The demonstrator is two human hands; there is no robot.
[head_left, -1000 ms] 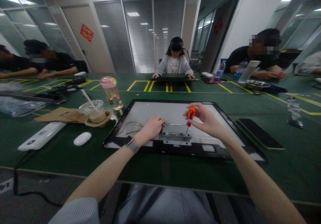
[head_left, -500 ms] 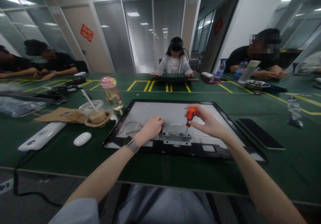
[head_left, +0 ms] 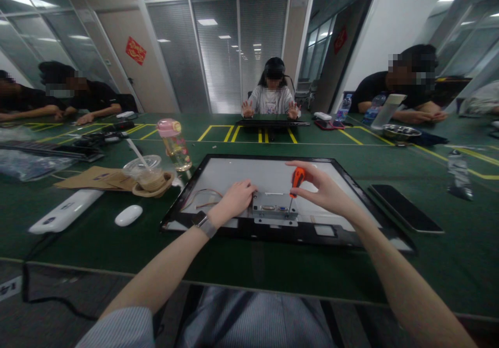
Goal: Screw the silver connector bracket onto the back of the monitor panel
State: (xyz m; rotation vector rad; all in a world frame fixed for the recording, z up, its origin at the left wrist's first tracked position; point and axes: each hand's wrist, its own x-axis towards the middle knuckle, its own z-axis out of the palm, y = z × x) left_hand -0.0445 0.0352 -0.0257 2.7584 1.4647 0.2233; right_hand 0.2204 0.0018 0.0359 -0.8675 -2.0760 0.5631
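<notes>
A screwdriver [head_left: 298, 177] with an orange and black handle is in my right hand [head_left: 324, 189], pinched between thumb and fingers. Its shaft slants down to the right front part of a metal box [head_left: 276, 212] with port sockets along its front face. My left hand [head_left: 237, 198] is closed at the left side of this box and steadies it; its fingertips are partly hidden. The box sits on a black-framed panel [head_left: 218, 174] with a whitish back, which lies flat on the table. Thin wires [head_left: 202, 195] run over the panel, left of my left hand.
Left of the panel are a pink-lidded bottle [head_left: 174, 145], an iced-drink cup [head_left: 144, 174] in a cardboard holder, a small white case [head_left: 128, 215] and a white power strip [head_left: 66, 212]. A phone [head_left: 405, 208] lies to the right. People sit across the green table [head_left: 312, 270].
The screwdriver handle has turned and tipped slightly to the right in my right hand. My left hand has stayed in place. The person opposite has raised both hands.
</notes>
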